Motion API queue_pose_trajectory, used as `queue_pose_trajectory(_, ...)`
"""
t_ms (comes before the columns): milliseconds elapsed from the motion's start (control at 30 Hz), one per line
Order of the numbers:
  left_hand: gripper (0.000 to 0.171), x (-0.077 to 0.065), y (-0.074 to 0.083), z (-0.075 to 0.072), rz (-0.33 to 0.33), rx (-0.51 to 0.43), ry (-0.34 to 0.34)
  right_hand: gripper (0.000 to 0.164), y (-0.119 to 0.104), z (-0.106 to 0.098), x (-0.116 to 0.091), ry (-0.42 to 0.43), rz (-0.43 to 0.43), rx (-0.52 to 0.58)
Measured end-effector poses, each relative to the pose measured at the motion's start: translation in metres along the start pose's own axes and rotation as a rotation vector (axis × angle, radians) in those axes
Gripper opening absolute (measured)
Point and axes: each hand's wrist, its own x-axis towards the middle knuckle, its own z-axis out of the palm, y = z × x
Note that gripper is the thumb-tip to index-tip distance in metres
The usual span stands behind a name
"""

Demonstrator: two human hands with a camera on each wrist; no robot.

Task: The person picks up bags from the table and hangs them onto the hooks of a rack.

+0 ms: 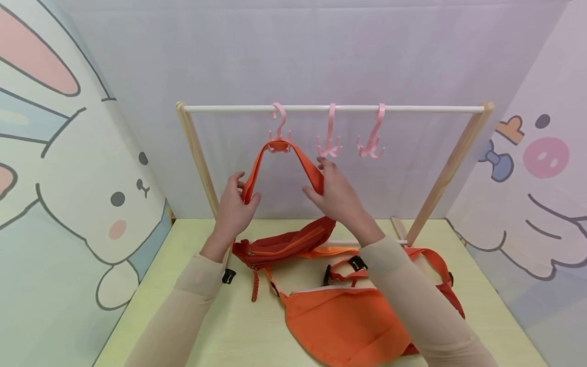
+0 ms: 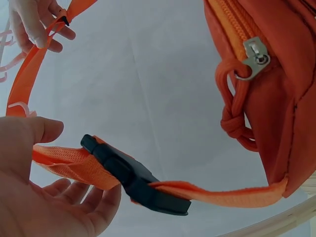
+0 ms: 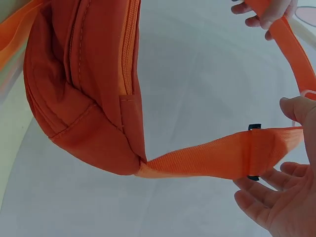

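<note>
A red-orange waist bag (image 1: pixel 289 244) hangs slightly tilted by its orange strap (image 1: pixel 258 169), which loops over the left pink hook (image 1: pixel 282 122). My left hand (image 1: pixel 235 208) is at the strap's left side, thumb apart and fingers behind the webbing. Close by, in the left wrist view, is a black buckle (image 2: pixel 136 180); a zipper pull (image 2: pixel 257 59) shows on the bag. On the other side my right hand (image 1: pixel 340 198) touches the strap with loosely spread fingers. In the right wrist view its fingertips lie beside a black strap slider (image 3: pixel 254 127).
Two more pink hooks (image 1: pixel 329 135) (image 1: pixel 375 135) hang from the white rail (image 1: pixel 220 108) of a wooden-legged rack. A larger orange bag (image 1: pixel 339 318) lies on the table (image 1: pixel 238 331) beneath my right arm, among other straps and buckles. Cartoon-printed walls stand at both sides.
</note>
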Motion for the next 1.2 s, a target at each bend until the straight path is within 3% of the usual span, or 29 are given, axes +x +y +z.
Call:
queue_pose_trajectory(167, 0.072, -0.008, 0.002, -0.002, 0.045, -0.017, 0.044, 0.088, -0.001, -0.009, -0.012, 0.009, 0.005, -0.009)
queue_pose_trajectory(800, 0.070, -0.037, 0.009, -0.004, 0.321, 0.168, 0.189, 0.090, 0.016, -0.027, -0.054, 0.002, 0.018, -0.089)
queue_pose_trajectory(1000, 0.067, -0.049, 0.011, 0.003, 0.432, 0.237, 0.242, 0.088, 0.029, -0.028, -0.068, -0.029, 0.042, -0.107)
queue_pose_trajectory(1200, 0.063, -0.064, 0.012, 0.020, 0.545, 0.220, 0.240, 0.073, 0.044, -0.023, -0.080, -0.100, 0.083, -0.134)
